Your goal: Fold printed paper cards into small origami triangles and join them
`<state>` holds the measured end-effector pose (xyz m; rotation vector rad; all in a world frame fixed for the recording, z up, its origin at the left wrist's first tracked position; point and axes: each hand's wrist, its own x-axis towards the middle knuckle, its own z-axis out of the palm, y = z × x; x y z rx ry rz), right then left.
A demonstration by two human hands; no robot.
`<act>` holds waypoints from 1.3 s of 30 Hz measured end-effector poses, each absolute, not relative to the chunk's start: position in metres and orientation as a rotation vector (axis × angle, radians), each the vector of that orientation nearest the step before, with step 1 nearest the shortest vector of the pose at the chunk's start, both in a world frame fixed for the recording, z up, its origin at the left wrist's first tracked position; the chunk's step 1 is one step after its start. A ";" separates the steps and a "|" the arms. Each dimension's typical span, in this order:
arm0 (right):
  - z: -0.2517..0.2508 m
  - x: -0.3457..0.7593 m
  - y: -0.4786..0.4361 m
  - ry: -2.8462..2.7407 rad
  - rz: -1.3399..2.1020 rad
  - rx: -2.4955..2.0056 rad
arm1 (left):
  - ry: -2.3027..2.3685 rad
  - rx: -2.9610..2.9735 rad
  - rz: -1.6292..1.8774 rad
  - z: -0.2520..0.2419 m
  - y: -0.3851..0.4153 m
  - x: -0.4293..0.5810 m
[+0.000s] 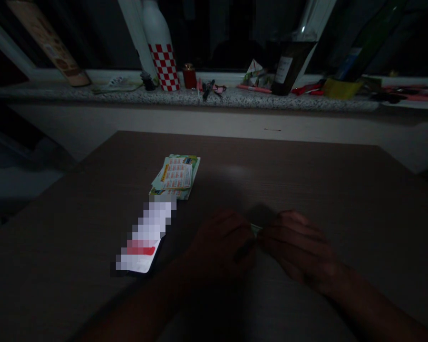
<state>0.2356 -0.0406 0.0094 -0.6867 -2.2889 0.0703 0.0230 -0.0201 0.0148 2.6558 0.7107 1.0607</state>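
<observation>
In the dim light my left hand (223, 244) and my right hand (301, 244) are close together, low over the table. Between their fingertips shows a small edge of a pale green slip of paper (256, 229), which both hands pinch. Most of the slip is hidden by the fingers, and its print cannot be read. Left of my hands lies a loose stack of green and white printed paper cards (176, 175), the top one with rows of orange print. Nearer me, a lit phone (146, 237) lies face up, its screen blurred.
The brown wooden table (306, 171) reaches to the wall below a speckled stone windowsill (128, 97). On the sill stand a red-and-white checked bottle (164, 61), a small red jar (189, 77), a dark tube (287, 69), a green bottle (371, 38) and a tan cylinder (53, 45).
</observation>
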 end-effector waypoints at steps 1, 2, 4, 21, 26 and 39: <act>0.011 0.235 -0.042 -2.299 0.046 -0.694 | 0.720 2.687 1.049 0.015 -0.020 0.024; 0.012 0.235 -0.043 -2.304 0.018 -0.696 | 0.726 2.718 1.044 0.015 -0.020 0.024; 0.013 0.234 -0.044 -2.301 -0.025 -0.702 | 0.722 2.778 1.042 0.017 -0.020 0.025; 0.029 0.236 -0.042 -2.188 0.066 -0.673 | 0.697 2.813 0.913 0.024 -0.013 0.017; 0.033 0.239 -0.041 -2.155 0.076 -0.675 | 0.732 2.816 0.885 0.025 -0.009 0.012; 0.028 0.254 -0.040 -1.771 0.346 -1.065 | 0.956 2.531 0.931 0.027 0.001 -0.001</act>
